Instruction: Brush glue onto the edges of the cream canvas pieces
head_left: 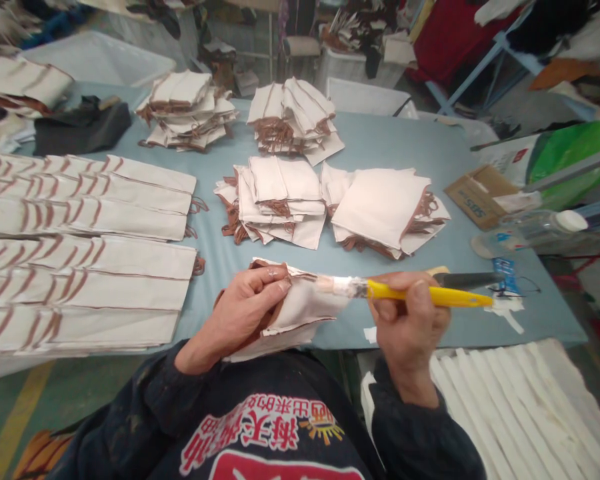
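My left hand (253,303) pinches the edge of a cream fabric piece (305,307) with brown trim, close to my body at the table's front edge. In my right hand (410,320) is a paintbrush (430,293) with a yellow handle, held nearly level. Its pale bristles point left and meet the upper edge of the fabric piece beside my left fingers. Whitish matter coats the brush's ferrule and bristles. A dark-handled tool (467,280) lies on the table behind the brush handle, its near end hidden by my right hand.
Stacks of cream pieces (285,180) with brown cords stand beyond my hands, another stack (380,207) to their right. Overlapping rows of pieces (145,267) cover the left side. On the right are a clear bottle (530,230) and a cardboard box (480,197). White folded material (520,400) lies lower right.
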`<control>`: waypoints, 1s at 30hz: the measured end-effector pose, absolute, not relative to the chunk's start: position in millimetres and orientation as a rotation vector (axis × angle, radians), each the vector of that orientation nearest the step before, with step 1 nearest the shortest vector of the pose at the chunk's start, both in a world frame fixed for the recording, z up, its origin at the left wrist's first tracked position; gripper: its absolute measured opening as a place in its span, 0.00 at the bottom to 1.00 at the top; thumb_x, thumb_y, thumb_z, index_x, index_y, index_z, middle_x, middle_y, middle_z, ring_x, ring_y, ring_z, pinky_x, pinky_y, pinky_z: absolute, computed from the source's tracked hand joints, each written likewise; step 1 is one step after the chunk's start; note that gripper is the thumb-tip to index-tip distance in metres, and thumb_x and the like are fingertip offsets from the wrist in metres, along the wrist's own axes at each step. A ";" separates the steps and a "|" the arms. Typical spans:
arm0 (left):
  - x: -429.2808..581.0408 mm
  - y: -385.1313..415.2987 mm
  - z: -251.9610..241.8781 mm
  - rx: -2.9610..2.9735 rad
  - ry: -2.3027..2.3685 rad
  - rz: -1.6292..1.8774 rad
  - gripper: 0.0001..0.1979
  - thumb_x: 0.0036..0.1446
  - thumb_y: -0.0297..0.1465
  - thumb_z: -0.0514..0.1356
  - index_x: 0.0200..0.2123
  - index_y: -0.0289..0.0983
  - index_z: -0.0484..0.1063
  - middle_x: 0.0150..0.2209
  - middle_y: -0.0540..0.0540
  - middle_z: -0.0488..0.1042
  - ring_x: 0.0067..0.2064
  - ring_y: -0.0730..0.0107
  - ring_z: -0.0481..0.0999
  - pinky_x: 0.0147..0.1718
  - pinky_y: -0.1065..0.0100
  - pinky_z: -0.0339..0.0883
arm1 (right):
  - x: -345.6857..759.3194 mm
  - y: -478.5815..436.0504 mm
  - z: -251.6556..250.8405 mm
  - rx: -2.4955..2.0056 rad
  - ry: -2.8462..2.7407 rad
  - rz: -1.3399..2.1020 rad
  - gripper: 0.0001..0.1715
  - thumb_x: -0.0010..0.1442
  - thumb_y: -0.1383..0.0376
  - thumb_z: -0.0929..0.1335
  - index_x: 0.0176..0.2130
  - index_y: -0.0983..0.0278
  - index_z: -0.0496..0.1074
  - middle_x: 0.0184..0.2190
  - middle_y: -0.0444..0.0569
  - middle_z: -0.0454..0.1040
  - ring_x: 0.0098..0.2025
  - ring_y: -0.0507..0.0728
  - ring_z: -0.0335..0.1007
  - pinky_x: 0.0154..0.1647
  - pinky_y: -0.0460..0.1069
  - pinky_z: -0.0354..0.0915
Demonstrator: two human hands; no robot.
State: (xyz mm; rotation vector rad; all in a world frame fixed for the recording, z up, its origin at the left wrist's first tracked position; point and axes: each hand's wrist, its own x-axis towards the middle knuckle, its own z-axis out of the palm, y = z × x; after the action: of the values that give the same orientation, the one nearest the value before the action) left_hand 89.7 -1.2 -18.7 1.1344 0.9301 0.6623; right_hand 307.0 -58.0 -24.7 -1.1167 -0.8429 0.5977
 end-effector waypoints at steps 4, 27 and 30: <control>90.5 -1.0 -9.5 1.181 0.913 0.609 0.16 0.64 0.42 0.65 0.29 0.36 0.73 0.19 0.57 0.59 0.20 0.79 0.54 0.19 0.73 0.46 | 295.7 -63.4 -10.2 -1.076 -1.006 0.659 0.19 0.72 0.54 0.70 0.34 0.62 0.77 0.18 0.37 0.64 0.15 0.47 0.55 0.16 0.43 0.53; 89.0 -6.7 -21.9 1.083 0.897 0.628 0.15 0.61 0.41 0.69 0.42 0.35 0.85 0.36 0.47 0.78 0.33 0.72 0.69 0.31 0.73 0.64 | 297.6 -58.1 -5.5 -1.199 -1.136 0.281 0.18 0.75 0.53 0.67 0.37 0.60 0.75 0.18 0.36 0.64 0.16 0.49 0.60 0.18 0.46 0.61; 89.7 -7.1 -19.6 1.072 0.884 0.610 0.15 0.61 0.41 0.69 0.44 0.35 0.85 0.38 0.45 0.80 0.34 0.71 0.72 0.32 0.73 0.66 | 294.7 -61.0 -2.4 -1.185 -1.199 0.376 0.17 0.75 0.55 0.66 0.36 0.60 0.75 0.19 0.36 0.66 0.16 0.48 0.60 0.18 0.45 0.60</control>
State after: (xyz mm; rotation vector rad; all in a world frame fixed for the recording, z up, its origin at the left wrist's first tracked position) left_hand 89.7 -7.1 -19.6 1.0720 0.8835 0.6101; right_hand 294.7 -61.0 -2.4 -1.1849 -1.1992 0.3764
